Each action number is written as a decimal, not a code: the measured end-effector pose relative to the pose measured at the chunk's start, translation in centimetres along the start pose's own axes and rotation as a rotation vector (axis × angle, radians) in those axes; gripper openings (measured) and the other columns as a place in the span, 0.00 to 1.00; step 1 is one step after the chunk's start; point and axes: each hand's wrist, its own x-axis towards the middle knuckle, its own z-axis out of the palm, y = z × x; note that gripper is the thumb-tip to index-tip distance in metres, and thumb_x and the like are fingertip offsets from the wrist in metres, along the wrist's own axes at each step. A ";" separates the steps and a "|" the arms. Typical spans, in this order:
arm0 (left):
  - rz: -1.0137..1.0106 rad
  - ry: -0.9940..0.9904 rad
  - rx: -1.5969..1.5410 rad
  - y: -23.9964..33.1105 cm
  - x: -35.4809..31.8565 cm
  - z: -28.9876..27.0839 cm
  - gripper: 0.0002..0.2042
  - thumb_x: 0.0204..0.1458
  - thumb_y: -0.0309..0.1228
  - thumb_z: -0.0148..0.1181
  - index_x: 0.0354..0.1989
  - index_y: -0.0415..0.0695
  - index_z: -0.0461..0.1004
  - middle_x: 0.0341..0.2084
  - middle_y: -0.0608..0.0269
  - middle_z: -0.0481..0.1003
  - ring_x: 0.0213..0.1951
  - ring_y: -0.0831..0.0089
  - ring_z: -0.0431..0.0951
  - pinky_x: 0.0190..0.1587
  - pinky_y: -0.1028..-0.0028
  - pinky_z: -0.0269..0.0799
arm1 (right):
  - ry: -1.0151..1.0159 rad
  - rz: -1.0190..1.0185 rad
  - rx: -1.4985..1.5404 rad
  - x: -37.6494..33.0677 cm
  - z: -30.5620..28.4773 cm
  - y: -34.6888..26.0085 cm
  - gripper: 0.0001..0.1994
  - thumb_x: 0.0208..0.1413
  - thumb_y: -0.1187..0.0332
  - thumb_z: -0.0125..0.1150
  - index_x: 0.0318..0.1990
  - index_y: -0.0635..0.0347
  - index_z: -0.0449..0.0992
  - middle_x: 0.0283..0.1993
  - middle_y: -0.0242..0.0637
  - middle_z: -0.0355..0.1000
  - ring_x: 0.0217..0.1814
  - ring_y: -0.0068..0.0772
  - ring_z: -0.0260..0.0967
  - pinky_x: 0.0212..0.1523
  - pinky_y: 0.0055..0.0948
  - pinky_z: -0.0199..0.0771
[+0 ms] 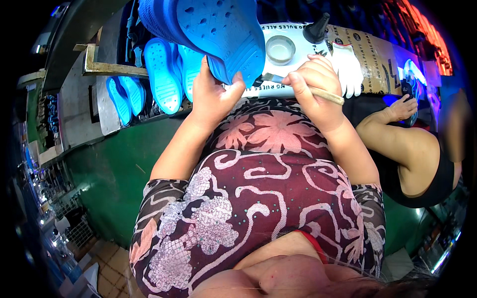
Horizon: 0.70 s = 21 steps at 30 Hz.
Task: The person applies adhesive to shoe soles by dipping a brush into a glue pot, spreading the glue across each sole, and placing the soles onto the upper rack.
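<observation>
My left hand (217,97) grips a blue foam clog (218,27) by its lower edge, with the thumb against its side. The perforated, ribbed surface of the clog faces me. In my right hand (318,92) is a flat paintbrush (325,96) with a pale wooden handle, pinched between thumb and fingers. Its dark bristle end points left, close beside the clog's lower edge; whether they touch I cannot tell. Just beyond the brush stands a small round dish (280,50) with pale contents.
A black nozzle bottle (316,29) and a white glove (346,69) lie past my right hand on the covered bench (377,64). Several blue foam shoe pieces (163,77) stand at the left. At right, a co-worker's hand (403,107) rests on a dark object.
</observation>
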 end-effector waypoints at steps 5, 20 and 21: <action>0.026 0.036 -0.031 -0.5 -0.3 0.2 0.23 0.40 0.20 0.58 0.47 0.32 0.60 0.28 0.55 0.76 0.27 0.73 0.77 0.31 0.76 0.72 | 0.036 -0.019 -0.001 -0.1 -0.2 -0.4 0.09 0.48 0.68 0.60 0.19 0.58 0.75 0.18 0.33 0.67 0.22 0.34 0.63 0.35 0.32 0.60; 0.213 -0.031 0.048 -0.3 -0.2 0.0 0.20 0.44 0.18 0.57 0.47 0.33 0.61 0.40 0.54 0.70 0.39 0.69 0.74 0.45 0.73 0.69 | -0.025 -0.050 0.024 0.0 0.0 -1.0 0.10 0.48 0.66 0.60 0.18 0.57 0.74 0.17 0.30 0.67 0.22 0.33 0.65 0.44 0.36 0.64; 0.300 -0.040 0.149 -0.2 -0.1 -0.1 0.19 0.44 0.18 0.57 0.47 0.33 0.62 0.39 0.54 0.71 0.39 0.69 0.74 0.45 0.73 0.69 | -0.060 -0.031 0.006 0.0 -0.2 -1.2 0.10 0.48 0.66 0.60 0.18 0.56 0.75 0.18 0.30 0.68 0.22 0.32 0.65 0.45 0.36 0.64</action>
